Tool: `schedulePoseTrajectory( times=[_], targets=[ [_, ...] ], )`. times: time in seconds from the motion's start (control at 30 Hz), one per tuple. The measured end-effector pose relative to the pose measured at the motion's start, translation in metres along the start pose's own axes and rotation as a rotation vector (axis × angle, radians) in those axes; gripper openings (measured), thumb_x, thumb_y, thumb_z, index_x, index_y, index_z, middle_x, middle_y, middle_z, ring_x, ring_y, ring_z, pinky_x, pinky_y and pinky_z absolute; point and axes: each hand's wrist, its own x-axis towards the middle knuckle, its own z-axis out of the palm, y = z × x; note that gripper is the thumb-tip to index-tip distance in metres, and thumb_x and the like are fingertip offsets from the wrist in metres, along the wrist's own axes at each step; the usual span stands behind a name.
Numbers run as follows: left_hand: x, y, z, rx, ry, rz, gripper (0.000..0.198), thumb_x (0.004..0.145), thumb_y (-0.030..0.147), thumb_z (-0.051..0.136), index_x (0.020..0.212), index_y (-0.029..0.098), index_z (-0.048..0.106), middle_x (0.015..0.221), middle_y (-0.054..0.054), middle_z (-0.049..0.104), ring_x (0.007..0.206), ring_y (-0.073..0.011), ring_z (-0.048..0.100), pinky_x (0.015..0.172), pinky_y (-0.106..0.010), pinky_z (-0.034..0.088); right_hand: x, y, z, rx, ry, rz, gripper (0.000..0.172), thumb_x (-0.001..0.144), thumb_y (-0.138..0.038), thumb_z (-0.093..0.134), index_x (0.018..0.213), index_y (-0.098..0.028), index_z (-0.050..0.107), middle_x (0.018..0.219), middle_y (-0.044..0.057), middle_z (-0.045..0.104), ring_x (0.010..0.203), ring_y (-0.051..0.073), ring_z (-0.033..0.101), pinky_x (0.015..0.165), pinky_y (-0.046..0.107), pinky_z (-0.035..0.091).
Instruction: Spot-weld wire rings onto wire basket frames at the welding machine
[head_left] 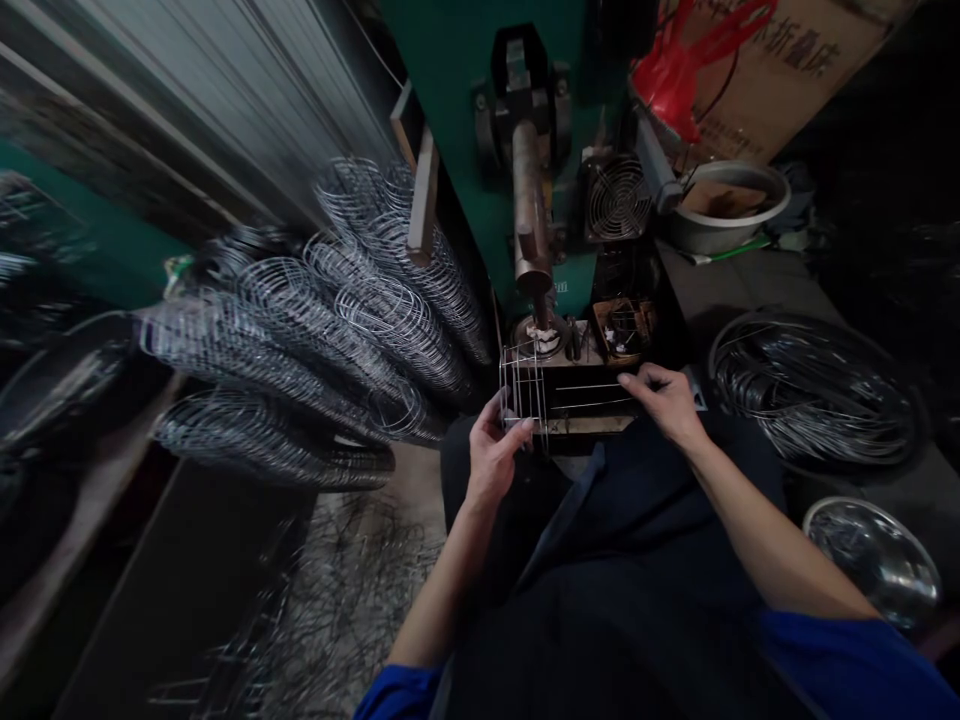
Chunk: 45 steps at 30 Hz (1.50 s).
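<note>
A small wire grid (525,385) lies on the work block (581,415) of a green welding machine (480,120), just under the copper electrode (531,235). My left hand (493,455) pinches the grid's near left edge. My right hand (664,400) holds the ends of the grid's long straight wires at the right side of the block. I sit close, my dark apron below both hands.
Stacks of round wire guards (330,330) lean at the left. Coiled wire rings (817,385) lie on the right bench, a shiny metal bowl (874,560) nearer me. A small fan (616,198), a grey basin (727,205) and a red glove (686,55) sit behind. Loose wires (337,610) litter the floor.
</note>
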Motion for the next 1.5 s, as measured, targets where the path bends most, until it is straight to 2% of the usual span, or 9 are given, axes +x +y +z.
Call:
schedulePoseTrajectory(
  times=[0.27, 0.5, 0.93, 1.13, 1.2, 1.33, 1.5],
  targets=[
    [0.010, -0.005, 0.008, 0.010, -0.001, 0.003, 0.065, 0.064, 0.027, 0.089, 0.124, 0.020, 0.065, 0.073, 0.006, 0.053, 0.052, -0.0050, 0.050, 0.047, -0.019, 0.046, 0.013, -0.010, 0.005, 0.033, -0.017, 0.001, 0.061, 0.075, -0.066, 0.070, 0.053, -0.020, 0.037, 0.057, -0.004, 0.033, 0.058, 0.010, 0.030, 0.056, 0.026, 0.026],
    [0.029, -0.017, 0.014, 0.055, 0.040, 0.040, 0.072, 0.066, 0.028, 0.088, 0.132, 0.019, 0.060, 0.073, 0.006, 0.055, 0.058, -0.0060, 0.050, 0.055, -0.019, 0.047, 0.041, 0.003, 0.018, 0.028, -0.056, -0.073, 0.060, 0.072, -0.064, 0.073, 0.050, -0.021, 0.038, 0.055, -0.004, 0.035, 0.057, 0.011, 0.033, 0.057, 0.027, 0.028],
    [0.054, -0.013, 0.021, 0.060, 0.059, 0.047, 0.075, 0.067, 0.030, 0.088, 0.135, 0.017, 0.058, 0.074, 0.005, 0.053, 0.060, -0.0066, 0.047, 0.056, -0.019, 0.043, 0.070, 0.007, 0.023, -0.010, -0.062, -0.122, 0.058, 0.076, -0.058, 0.073, 0.052, -0.021, 0.035, 0.057, -0.005, 0.033, 0.057, 0.011, 0.031, 0.056, 0.027, 0.026],
    [0.063, -0.013, 0.024, 0.055, 0.028, 0.076, 0.072, 0.070, 0.028, 0.086, 0.135, 0.017, 0.057, 0.096, -0.002, 0.064, 0.074, -0.0078, 0.056, 0.066, -0.019, 0.050, 0.079, 0.008, 0.025, -0.012, -0.062, -0.123, 0.060, 0.075, -0.059, 0.073, 0.052, -0.021, 0.033, 0.056, -0.005, 0.032, 0.057, 0.011, 0.031, 0.056, 0.027, 0.026],
    [0.067, -0.014, 0.025, 0.046, 0.025, 0.068, 0.074, 0.069, 0.029, 0.087, 0.135, 0.017, 0.056, 0.099, -0.003, 0.065, 0.070, -0.0069, 0.055, 0.063, -0.019, 0.050, 0.083, 0.008, 0.024, -0.015, -0.068, -0.125, 0.060, 0.075, -0.061, 0.073, 0.051, -0.021, 0.033, 0.057, -0.005, 0.031, 0.057, 0.011, 0.031, 0.056, 0.027, 0.026],
    [0.071, -0.011, 0.029, 0.015, 0.039, 0.049, 0.077, 0.068, 0.031, 0.087, 0.136, 0.015, 0.054, 0.083, 0.002, 0.061, 0.057, -0.0053, 0.048, 0.052, -0.018, 0.047, 0.091, 0.011, 0.024, -0.030, -0.080, -0.121, 0.059, 0.075, -0.059, 0.072, 0.051, -0.021, 0.035, 0.057, -0.005, 0.031, 0.057, 0.011, 0.030, 0.056, 0.028, 0.025],
    [0.075, -0.004, 0.035, 0.002, 0.022, 0.043, 0.075, 0.067, 0.033, 0.087, 0.134, 0.017, 0.057, 0.082, 0.003, 0.061, 0.054, -0.0051, 0.050, 0.049, -0.018, 0.048, 0.099, 0.013, 0.023, -0.028, -0.080, -0.128, 0.057, 0.075, -0.055, 0.073, 0.051, -0.021, 0.035, 0.058, -0.005, 0.032, 0.058, 0.011, 0.031, 0.058, 0.028, 0.026]
  ],
)
